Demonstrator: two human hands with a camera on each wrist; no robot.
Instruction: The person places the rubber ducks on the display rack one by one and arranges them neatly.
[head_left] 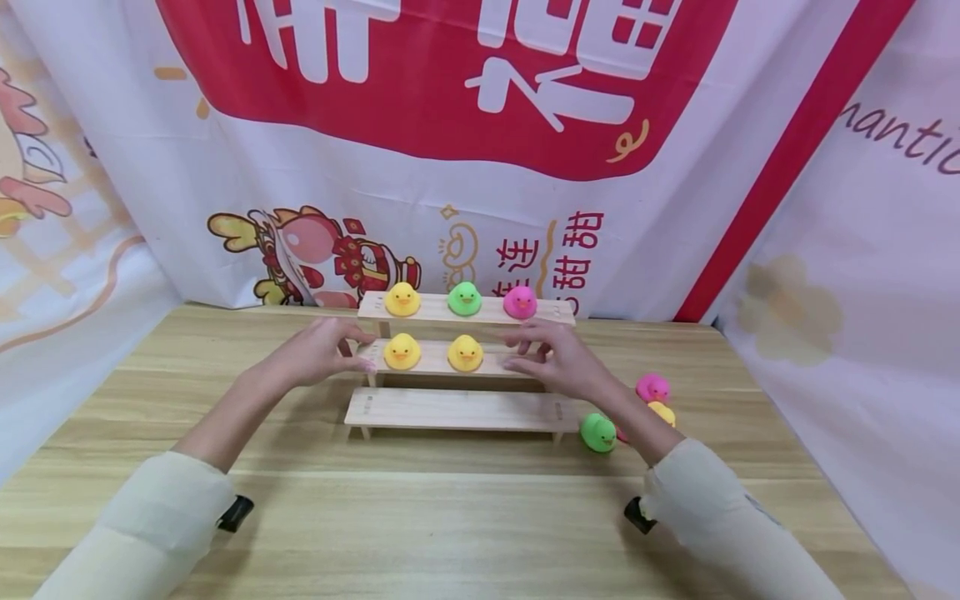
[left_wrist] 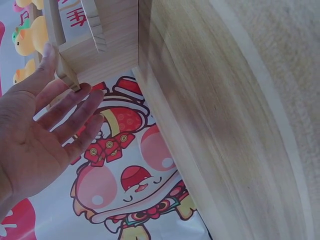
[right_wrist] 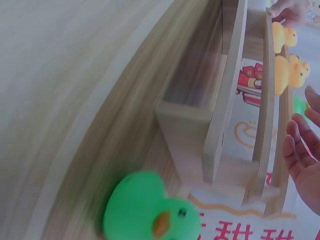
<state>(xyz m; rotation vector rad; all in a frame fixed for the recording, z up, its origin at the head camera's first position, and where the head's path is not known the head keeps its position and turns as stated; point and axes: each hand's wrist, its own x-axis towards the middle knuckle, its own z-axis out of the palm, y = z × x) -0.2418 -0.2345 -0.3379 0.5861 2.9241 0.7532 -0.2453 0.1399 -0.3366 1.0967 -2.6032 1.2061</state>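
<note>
A three-tier wooden display stand (head_left: 462, 408) stands against the back cloth. My left hand (head_left: 326, 350) holds the left end of its middle shelf, the thumb in front and the fingers behind, as the left wrist view shows. Near that shelf's right end is my right hand (head_left: 558, 358), fingers loosely bent and nothing between them. Two toy ducks sit on the middle shelf, a left yellow duck (head_left: 402, 352) and a right yellow duck (head_left: 465, 354). On the top shelf are a yellow duck (head_left: 402, 300), a green duck (head_left: 464, 299) and a pink duck (head_left: 520, 302).
Right of the stand, several ducks lie on the wooden table (head_left: 420, 533): a green duck (head_left: 598, 433), a pink duck (head_left: 652, 387) and a yellow duck (head_left: 662, 412), with my right forearm partly over the group. Printed cloths (head_left: 405, 183) hang behind and at both sides.
</note>
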